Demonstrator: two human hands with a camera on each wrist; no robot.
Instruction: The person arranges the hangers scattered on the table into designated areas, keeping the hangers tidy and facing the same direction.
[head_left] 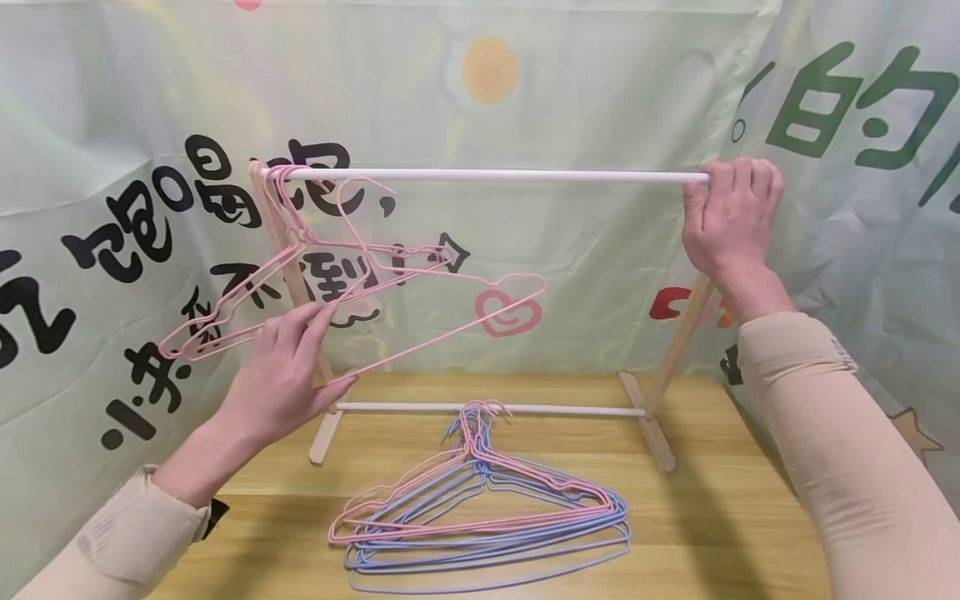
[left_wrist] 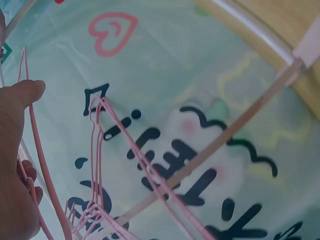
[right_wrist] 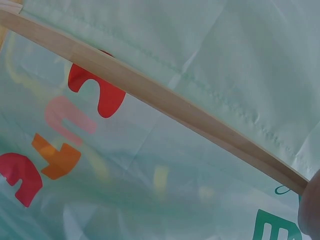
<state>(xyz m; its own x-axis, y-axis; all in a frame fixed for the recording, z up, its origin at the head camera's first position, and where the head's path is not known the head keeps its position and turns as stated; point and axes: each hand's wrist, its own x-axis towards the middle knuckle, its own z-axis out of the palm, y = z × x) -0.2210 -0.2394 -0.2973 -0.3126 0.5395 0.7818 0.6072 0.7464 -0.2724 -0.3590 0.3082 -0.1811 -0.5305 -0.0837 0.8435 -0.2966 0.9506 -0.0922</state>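
Note:
My left hand [head_left: 281, 375] pinches the lower wire of a pink clothes hanger [head_left: 450, 333], thumb below and fingers above. That hanger tilts up to the right, its hook close to the white top rod [head_left: 495, 175] of a small rack. Several pink hangers [head_left: 302, 237] hang at the rod's left end, just behind it. In the left wrist view the thumb [left_wrist: 34, 92] presses on the held hanger's wire [left_wrist: 41, 150]. My right hand [head_left: 738, 217] grips the rack's top right corner, fingers over the rod's end; the right wrist view shows only its edge beside a wooden post [right_wrist: 150, 92].
Overlapping blue hangers [head_left: 427, 565] and pink hangers [head_left: 468, 529] lie piled on the wooden table [head_left: 720, 500], in front of the rack's lower rod [head_left: 570, 410]. Wooden feet [head_left: 648, 421] support the rack. A printed cloth [head_left: 600, 92] hangs close behind and at both sides.

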